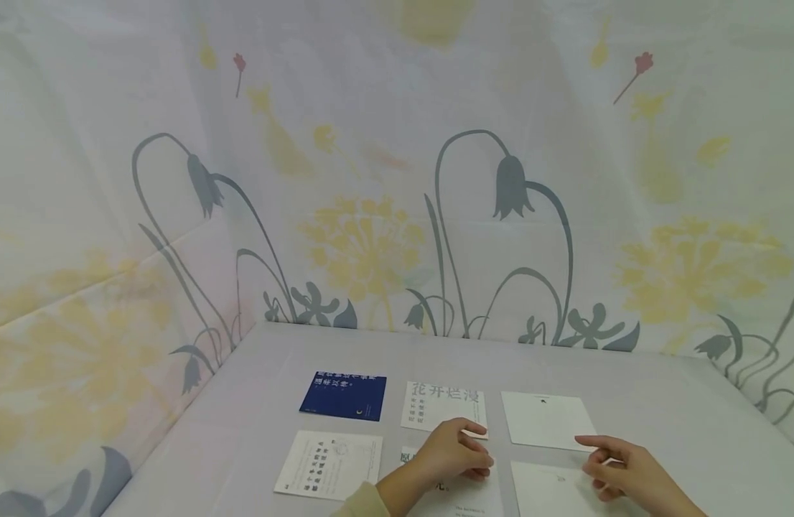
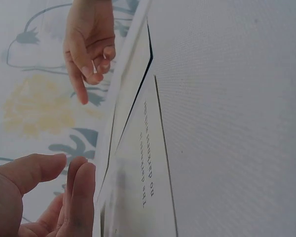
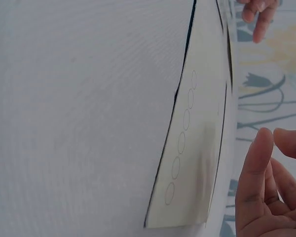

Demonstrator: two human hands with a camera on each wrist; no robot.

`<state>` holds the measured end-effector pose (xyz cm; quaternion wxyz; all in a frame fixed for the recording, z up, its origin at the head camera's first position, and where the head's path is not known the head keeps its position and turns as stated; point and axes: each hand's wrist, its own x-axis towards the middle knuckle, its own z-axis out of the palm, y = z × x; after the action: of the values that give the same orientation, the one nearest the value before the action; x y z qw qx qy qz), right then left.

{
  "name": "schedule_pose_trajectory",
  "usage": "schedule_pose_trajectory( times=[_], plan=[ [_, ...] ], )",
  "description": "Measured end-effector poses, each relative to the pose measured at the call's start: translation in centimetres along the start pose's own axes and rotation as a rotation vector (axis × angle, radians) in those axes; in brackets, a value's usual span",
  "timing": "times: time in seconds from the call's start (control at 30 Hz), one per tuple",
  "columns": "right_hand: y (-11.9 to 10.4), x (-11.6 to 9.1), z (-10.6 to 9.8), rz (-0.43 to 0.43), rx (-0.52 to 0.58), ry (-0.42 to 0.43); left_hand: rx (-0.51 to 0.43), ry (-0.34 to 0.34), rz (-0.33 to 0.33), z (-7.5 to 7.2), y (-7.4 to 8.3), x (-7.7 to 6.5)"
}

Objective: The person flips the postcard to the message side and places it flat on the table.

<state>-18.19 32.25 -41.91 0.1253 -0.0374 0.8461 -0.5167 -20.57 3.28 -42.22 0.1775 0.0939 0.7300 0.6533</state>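
Observation:
My left hand hovers with loosely bent fingers over a white card with dark lettering, partly covering it. In the left wrist view, nothing lies between the thumb and fingers of that hand, and the card's small English print shows beside it. My right hand hangs loosely curled above the right edge of a mostly blank white card. A row of ovals marks the card in the right wrist view, where thumb and index tips of the right hand come close, holding nothing visible.
Behind the hands lie a dark blue card, a white card with large grey characters and a nearly blank white card. Another printed white card lies at front left. A flower-patterned curtain borders the pale table.

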Motion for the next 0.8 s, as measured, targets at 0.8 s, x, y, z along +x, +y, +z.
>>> schedule_pose_trajectory(
  times=[0.8],
  plan=[
    [-2.6, 2.2, 3.4, -0.133, 0.099, -0.019, 0.102, 0.067, -0.019, -3.1, -0.3, 0.1]
  ],
)
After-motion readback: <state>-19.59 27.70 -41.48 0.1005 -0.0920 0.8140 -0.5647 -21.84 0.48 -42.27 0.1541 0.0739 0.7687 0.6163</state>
